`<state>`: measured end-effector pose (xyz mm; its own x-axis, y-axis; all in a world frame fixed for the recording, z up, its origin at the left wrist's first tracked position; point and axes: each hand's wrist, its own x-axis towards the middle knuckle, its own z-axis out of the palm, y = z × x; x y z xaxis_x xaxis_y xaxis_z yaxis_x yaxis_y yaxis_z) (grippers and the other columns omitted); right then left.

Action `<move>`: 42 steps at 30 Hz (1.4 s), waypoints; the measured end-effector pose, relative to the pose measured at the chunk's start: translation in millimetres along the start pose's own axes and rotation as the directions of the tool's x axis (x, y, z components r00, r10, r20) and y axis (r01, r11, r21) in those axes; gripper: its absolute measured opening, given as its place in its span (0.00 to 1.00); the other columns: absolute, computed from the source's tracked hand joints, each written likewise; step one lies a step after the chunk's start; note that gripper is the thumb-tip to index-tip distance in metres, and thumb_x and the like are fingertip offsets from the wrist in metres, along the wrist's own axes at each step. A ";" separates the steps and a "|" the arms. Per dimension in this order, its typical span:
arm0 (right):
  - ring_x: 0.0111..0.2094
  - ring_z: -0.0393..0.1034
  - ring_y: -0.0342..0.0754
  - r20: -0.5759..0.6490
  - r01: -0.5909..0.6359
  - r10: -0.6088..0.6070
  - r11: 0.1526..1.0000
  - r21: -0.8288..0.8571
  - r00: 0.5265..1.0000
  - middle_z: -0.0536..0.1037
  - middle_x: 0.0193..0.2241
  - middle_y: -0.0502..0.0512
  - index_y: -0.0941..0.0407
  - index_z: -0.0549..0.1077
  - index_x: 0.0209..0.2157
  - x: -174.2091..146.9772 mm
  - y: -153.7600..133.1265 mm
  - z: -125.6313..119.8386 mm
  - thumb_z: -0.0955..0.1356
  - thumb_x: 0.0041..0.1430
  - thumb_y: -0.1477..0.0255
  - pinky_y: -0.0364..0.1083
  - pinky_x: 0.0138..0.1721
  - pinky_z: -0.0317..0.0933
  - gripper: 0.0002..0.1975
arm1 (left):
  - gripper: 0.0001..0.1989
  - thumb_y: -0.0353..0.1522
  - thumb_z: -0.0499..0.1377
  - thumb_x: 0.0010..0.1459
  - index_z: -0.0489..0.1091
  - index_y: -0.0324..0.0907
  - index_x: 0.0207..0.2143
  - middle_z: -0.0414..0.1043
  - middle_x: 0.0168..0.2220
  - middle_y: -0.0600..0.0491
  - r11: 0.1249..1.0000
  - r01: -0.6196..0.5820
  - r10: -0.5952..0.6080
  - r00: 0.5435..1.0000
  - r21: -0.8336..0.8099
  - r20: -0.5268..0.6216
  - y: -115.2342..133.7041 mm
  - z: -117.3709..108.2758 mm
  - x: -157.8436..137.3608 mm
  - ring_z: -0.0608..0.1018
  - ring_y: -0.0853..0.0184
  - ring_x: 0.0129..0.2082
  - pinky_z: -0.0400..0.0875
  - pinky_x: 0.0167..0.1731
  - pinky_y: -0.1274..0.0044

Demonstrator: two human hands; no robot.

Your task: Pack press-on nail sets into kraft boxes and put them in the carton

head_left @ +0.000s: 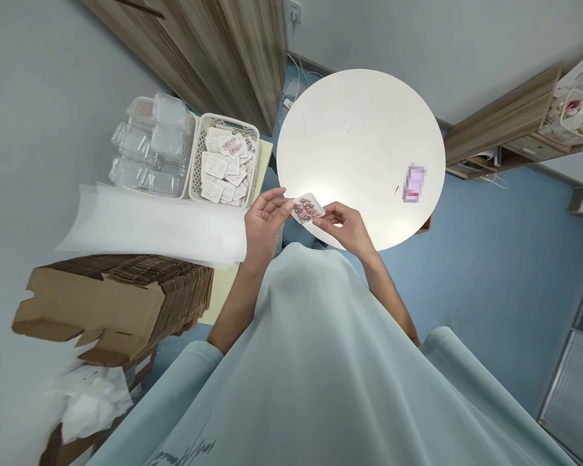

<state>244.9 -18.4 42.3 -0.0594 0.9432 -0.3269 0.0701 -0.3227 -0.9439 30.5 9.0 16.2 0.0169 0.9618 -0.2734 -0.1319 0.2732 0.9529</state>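
Between my two hands is a small white card carrying several shiny pink-red pieces, held tilted over the near edge of the round white table. My left hand pinches the card's left side between thumb and fingers. On its right corner, the thumb and fingers of my right hand close in the same way. What the pink pieces are is too small to make out. To the left, a white basket holds many similar cards, some with pink or dark pieces showing.
Clear plastic boxes fill another basket at far left. White sheets and a stack of folded cardboard boxes lie nearer me. A blurred purple item rests on the table's right side. Wooden cabinets stand behind.
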 end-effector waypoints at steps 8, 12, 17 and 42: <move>0.45 0.82 0.52 -0.036 0.100 -0.105 0.986 -0.134 0.994 0.88 0.45 0.53 0.48 0.86 0.45 -7.6 -10.0 -1.7 0.80 0.66 0.47 0.52 0.50 0.78 0.20 | 0.30 0.52 0.79 0.59 0.81 0.44 0.55 0.88 0.45 0.47 0.997 -0.007 -0.008 0.984 0.079 0.178 18.1 -7.0 -5.6 0.90 0.54 0.49 0.86 0.54 0.62; 0.44 0.80 0.52 0.047 0.134 -0.126 0.968 -0.212 0.991 0.87 0.40 0.53 0.49 0.85 0.38 -10.4 -13.0 3.6 0.76 0.70 0.44 0.52 0.47 0.77 0.22 | 0.29 0.51 0.78 0.61 0.82 0.44 0.56 0.88 0.43 0.47 0.994 0.004 -0.031 0.968 0.107 0.249 23.2 -7.4 -9.6 0.90 0.55 0.44 0.87 0.51 0.63; 0.41 0.79 0.51 0.033 0.108 -0.104 0.980 -0.168 0.994 0.86 0.38 0.52 0.50 0.83 0.38 -12.6 -7.4 14.9 0.76 0.68 0.40 0.52 0.46 0.76 0.26 | 0.29 0.51 0.77 0.63 0.82 0.45 0.59 0.88 0.50 0.45 0.995 -0.022 0.004 0.982 0.094 0.190 17.2 -10.6 -10.8 0.89 0.52 0.54 0.86 0.56 0.61; 0.37 0.78 0.46 -0.133 -0.054 0.094 0.960 0.276 0.987 0.82 0.36 0.50 0.49 0.82 0.40 -11.3 10.4 37.0 0.80 0.59 0.38 0.47 0.44 0.75 0.28 | 0.23 0.49 0.81 0.57 0.81 0.44 0.41 0.85 0.42 0.49 0.986 0.127 -0.107 0.977 -0.103 0.182 13.3 -21.5 -23.6 0.87 0.57 0.47 0.83 0.54 0.63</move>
<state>209.4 -35.3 34.5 0.0806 0.9107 -0.4050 -0.2043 -0.3826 -0.9010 7.0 -10.5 32.5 0.2112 0.9144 -0.3452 -0.2302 0.3898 0.8917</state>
